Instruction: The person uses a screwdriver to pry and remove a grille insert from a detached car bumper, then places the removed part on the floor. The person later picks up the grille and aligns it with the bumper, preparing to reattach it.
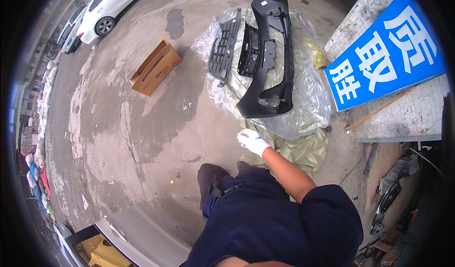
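My right hand, in a white glove, is held out in front of my body with its fingers loosely curled in. I see nothing in it. Beyond it a black car bumper cover lies on clear plastic sheeting on the ground. Left of the bumper are a black grille and a smaller black trim panel. Under my forearm lies crumpled olive-green sheeting. The hand appears apart from all of these. My left hand is out of the picture.
An open cardboard box stands on the stained concrete at the left. White cars are parked farther off. A blue sign board and a pale brick surface border the right. A silver car door is near at lower left.
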Available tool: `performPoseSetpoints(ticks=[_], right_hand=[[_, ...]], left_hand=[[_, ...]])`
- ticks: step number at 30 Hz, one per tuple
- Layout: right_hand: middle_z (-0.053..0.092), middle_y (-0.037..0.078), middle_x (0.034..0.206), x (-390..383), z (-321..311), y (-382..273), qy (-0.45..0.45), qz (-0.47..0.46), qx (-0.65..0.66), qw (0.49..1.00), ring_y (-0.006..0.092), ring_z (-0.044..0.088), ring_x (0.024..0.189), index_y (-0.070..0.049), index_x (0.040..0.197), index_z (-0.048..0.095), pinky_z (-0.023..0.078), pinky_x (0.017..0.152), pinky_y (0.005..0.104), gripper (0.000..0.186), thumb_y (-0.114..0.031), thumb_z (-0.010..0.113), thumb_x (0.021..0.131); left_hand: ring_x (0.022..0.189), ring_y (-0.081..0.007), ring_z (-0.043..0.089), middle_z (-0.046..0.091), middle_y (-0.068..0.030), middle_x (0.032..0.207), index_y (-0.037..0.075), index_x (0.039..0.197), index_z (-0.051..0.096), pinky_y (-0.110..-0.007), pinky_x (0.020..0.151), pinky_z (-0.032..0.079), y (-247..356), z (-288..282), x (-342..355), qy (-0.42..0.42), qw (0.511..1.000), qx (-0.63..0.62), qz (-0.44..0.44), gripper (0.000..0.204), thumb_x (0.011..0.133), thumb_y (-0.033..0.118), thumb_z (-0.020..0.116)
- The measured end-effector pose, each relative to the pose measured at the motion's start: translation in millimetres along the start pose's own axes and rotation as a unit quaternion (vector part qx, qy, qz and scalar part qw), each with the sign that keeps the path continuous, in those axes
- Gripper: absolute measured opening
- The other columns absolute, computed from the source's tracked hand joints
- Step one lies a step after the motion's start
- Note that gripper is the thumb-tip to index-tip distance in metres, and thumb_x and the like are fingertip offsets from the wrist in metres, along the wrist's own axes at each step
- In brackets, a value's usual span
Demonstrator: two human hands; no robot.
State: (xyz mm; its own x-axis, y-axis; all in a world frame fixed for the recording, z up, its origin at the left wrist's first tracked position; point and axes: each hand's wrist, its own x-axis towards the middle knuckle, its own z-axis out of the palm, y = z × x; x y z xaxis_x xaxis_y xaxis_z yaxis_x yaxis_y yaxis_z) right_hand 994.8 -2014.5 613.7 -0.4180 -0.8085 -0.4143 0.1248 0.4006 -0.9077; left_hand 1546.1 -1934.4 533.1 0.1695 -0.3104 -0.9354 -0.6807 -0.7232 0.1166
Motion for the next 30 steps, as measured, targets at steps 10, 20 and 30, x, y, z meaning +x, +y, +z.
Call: performPoseSetpoints(ticks=[10,20,30], right_hand=[[0.075,0.016,0.102,78,-15,77,0.337,0.370,-0.061,0.863,0.0312,0.073,0.086,-0.003,0.121,0.072,0.059,0.072,0.0459,0.043,-0.038,0.068,0.095],[0.074,0.013,0.104,56,138,85,0.284,0.573,0.213,0.738,0.0313,0.074,0.088,-0.007,0.117,0.069,0.059,0.085,0.0526,0.029,-0.030,0.060,0.102],[0.076,0.015,0.109,465,91,-84,0.329,0.304,0.247,0.859,0.0273,0.074,0.093,-0.002,0.120,0.074,0.058,0.078,0.0445,0.040,-0.036,0.064,0.101]], left_hand=[[0.058,-0.0279,0.062,0.063,-0.0148,0.074,0.003,0.089,0.064,-0.045,0.055,0.053,316,-213,161,-0.060,0.993,0.101,-0.001,0.022,0.101,0.022,0.062],[0.051,-0.0181,0.059,0.063,-0.0093,0.071,-0.001,0.109,0.068,-0.035,0.046,0.050,910,-413,148,0.148,0.889,0.126,0.415,0.025,0.095,0.019,0.064],[0.058,-0.0258,0.069,0.074,-0.0142,0.080,-0.002,0.106,0.074,-0.040,0.055,0.058,1161,-347,147,0.060,0.843,0.397,0.358,0.025,0.092,0.016,0.063]])
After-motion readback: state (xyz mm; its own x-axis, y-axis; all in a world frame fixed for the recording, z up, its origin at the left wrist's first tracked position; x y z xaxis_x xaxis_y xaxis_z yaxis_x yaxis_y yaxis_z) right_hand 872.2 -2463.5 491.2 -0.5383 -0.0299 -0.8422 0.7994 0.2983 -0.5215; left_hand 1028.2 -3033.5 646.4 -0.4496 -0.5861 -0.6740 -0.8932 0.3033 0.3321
